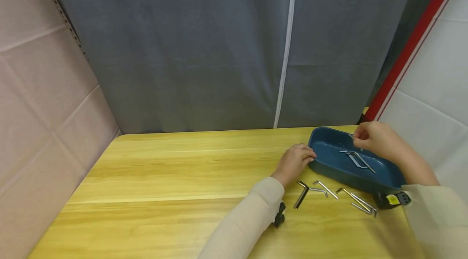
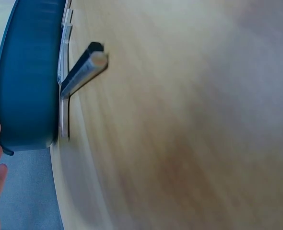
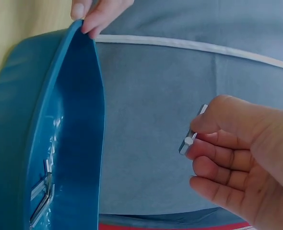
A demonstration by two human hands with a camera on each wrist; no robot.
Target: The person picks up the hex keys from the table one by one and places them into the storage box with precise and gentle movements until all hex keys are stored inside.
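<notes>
A blue oval tray point(image 1: 387, 178) sits at the table's right end with a few silver hex keys point(image 1: 356, 158) lying in it. My left hand point(image 1: 305, 155) holds the tray's near-left end, its fingertips point(image 3: 91, 17) curled over the rim point(image 3: 86, 52). Above the tray's far side, my right hand point(image 1: 357, 137) pinches a small silver hex key point(image 3: 192, 136) between thumb and fingers. Several more hex keys point(image 1: 323, 189) lie on the wood in front of the tray, one of them black point(image 1: 301, 196), seen close up in the left wrist view point(image 2: 81, 72).
The wooden table point(image 1: 175, 178) stretches to the left. A grey curtain point(image 1: 219, 48) hangs behind it, a pink padded wall point(image 1: 40, 100) stands at left and a white panel point(image 1: 438, 80) at right. Further hex keys point(image 1: 360, 202) lie by the right sleeve.
</notes>
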